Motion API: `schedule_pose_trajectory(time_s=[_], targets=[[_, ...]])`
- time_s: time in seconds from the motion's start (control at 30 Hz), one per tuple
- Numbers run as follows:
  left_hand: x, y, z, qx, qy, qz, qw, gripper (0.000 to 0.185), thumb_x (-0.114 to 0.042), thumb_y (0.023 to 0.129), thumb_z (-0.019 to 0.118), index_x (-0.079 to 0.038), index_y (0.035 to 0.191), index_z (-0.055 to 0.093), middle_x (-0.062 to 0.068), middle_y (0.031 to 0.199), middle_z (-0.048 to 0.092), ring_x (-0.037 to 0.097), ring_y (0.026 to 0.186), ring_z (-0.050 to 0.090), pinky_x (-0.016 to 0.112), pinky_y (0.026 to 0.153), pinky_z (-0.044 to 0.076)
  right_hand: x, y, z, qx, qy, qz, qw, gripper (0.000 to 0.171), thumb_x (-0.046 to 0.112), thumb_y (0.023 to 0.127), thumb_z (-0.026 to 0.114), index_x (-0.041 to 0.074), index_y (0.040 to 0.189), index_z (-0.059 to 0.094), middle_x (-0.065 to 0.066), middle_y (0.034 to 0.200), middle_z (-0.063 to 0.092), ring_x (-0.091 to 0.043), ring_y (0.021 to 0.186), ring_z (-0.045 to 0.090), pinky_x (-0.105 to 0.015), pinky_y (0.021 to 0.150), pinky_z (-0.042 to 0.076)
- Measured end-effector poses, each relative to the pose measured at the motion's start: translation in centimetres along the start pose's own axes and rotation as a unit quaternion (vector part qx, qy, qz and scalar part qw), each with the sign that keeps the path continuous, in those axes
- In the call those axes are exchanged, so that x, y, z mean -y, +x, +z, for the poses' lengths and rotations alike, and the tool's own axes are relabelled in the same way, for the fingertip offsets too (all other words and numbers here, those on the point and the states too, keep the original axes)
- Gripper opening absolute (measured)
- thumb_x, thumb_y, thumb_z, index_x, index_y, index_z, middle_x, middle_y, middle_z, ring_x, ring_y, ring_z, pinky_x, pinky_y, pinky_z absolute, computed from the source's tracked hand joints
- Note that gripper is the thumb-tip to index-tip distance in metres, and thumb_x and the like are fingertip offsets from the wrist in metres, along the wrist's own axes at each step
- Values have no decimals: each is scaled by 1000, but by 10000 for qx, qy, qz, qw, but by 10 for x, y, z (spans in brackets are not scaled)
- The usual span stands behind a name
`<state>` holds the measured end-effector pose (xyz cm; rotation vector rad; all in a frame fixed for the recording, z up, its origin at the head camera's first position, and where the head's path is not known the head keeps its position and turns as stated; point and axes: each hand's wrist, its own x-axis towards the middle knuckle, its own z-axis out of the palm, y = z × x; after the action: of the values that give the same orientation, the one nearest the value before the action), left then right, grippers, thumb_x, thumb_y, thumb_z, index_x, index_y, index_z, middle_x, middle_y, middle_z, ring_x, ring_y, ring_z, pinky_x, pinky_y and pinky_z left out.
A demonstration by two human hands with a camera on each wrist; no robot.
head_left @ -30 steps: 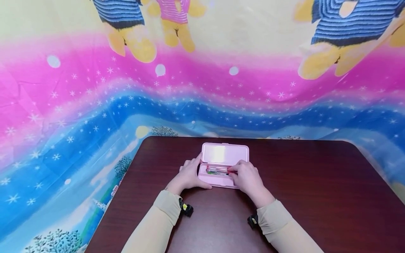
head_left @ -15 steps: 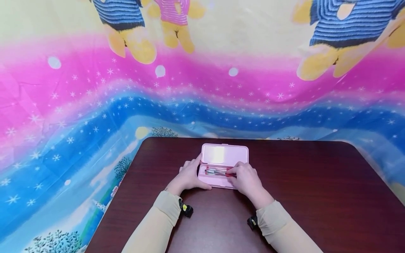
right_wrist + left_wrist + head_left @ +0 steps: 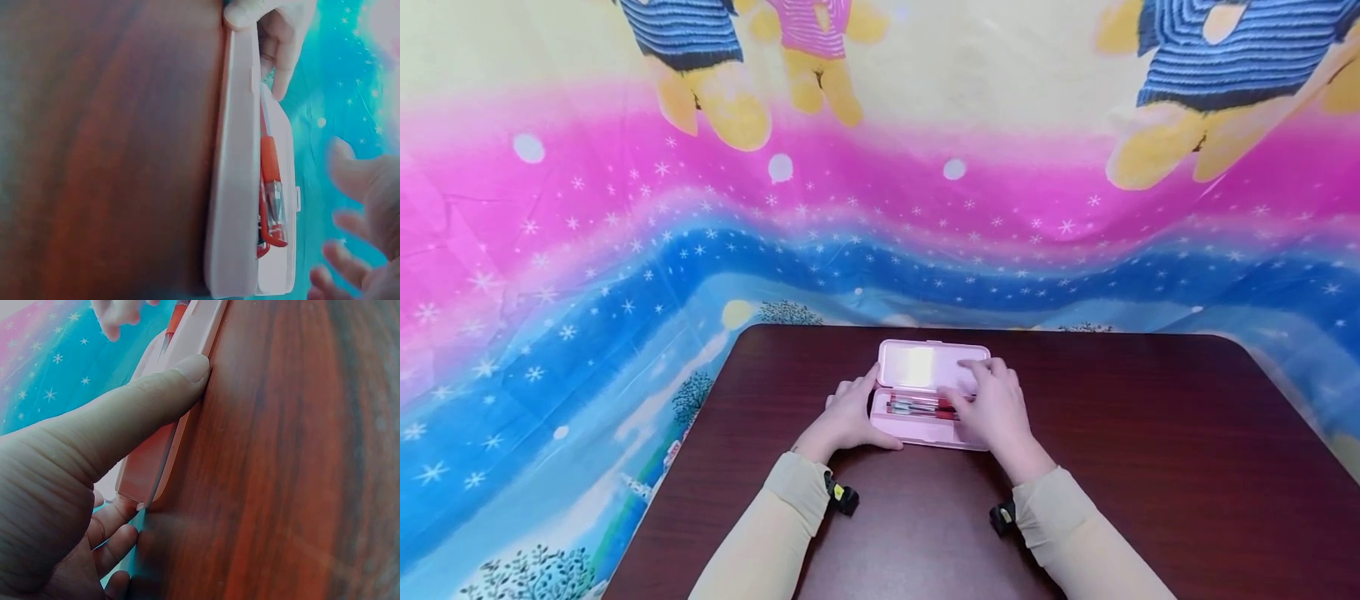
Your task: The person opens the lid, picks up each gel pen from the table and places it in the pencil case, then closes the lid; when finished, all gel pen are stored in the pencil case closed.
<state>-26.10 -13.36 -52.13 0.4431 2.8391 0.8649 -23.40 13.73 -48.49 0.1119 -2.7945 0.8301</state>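
A pink pencil case [image 3: 917,432] stands on the table, its lid [image 3: 955,375] raised at the back. Several pens [image 3: 917,405] with red and clear parts lie inside. My left hand [image 3: 847,417] holds the case's left end, the thumb [image 3: 144,400] along the front wall and the fingers round the far side. Above the right part of the case is my right hand [image 3: 1000,408], fingers spread and apart from the pens. In the right wrist view, a pen with a red cap [image 3: 271,159] sticks up above the case's wall, beside the loose right hand [image 3: 375,212].
The dark brown table [image 3: 1135,467] reaches out on both sides of the case. Behind it hangs a patterned cloth [image 3: 880,200] in pink and blue. Each wrist bears a small black camera [image 3: 842,496].
My right hand has let go of the pens, lifted and moved slightly right, its fingers spreading. The pens now lie in the case. My left hand has stayed in place.
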Motion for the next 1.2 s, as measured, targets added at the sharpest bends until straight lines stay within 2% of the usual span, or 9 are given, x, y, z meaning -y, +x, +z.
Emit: schedule_pose_trajectory(time_s=[0.13,0.27,0.37,0.5,0.6,0.7,0.83,1.03,1.2], targets=[[-1,-1,0,-32,-51,-19,10000,151,-62,60,104,-25,179,18,11,163,56,34,143,47,62,117,40,-6,14,-5,171,607,725,9954,86,56,103,71,5,167,42,-32,165,42,-53,152,43,-66,126,39],[-2,0,0,-37,-76,6,10000,152,-63,60,104,-25,179,18,12,163,55,35,143,47,62,117,40,-18,28,-7,597,1190,1113,9848,95,58,108,61,0,174,24,-32,175,32,-52,162,34,-65,132,31],[-2,0,0,-47,-79,4,10000,153,-63,60,104,-25,179,16,11,164,55,35,143,47,62,118,40,-23,36,-9,697,1780,1380,9718,93,56,110,58,0,174,21,-32,175,34,-49,162,36,-62,133,32],[-2,1,1,-76,-121,-87,9999,158,-62,60,105,-22,179,9,7,161,58,35,145,47,63,120,38,-25,42,-13,533,2416,1622,9552,86,50,112,58,0,173,26,-34,167,45,-48,156,47,-59,128,42],[-2,1,2,-99,-209,-213,9995,164,-62,59,105,-18,179,3,0,156,61,35,147,47,64,123,36,-25,42,-15,306,2596,1626,9514,77,48,112,58,1,170,36,-32,159,54,-45,146,56,-57,122,49],[-3,1,3,-118,-283,-265,9992,167,-61,59,106,-16,179,-1,-5,155,62,35,149,46,65,125,34,-26,40,-14,19,2564,1488,9551,66,50,112,58,3,158,55,-27,146,64,-39,132,61,-51,115,53],[-3,0,3,-168,-357,-260,9989,168,-59,58,107,-23,179,-4,-2,158,61,36,148,47,65,124,35,-27,32,-14,-268,2077,986,9728,55,54,111,61,6,136,73,-22,129,74,-36,114,65,-47,102,52],[-4,-2,3,-161,-318,-262,9990,165,-59,59,107,-28,179,-2,11,171,50,39,150,45,67,123,35,-28,12,-14,-341,1380,93,9898,35,45,106,72,15,120,83,-14,119,81,-30,99,71,-43,88,57],[-5,-2,1,-149,-229,-252,9993,163,-59,59,107,-35,179,0,15,174,45,42,155,43,69,125,34,-27,-3,-19,-159,947,-687,9930,21,34,103,79,20,117,86,-4,116,83,-24,101,76,-47,91,62]])
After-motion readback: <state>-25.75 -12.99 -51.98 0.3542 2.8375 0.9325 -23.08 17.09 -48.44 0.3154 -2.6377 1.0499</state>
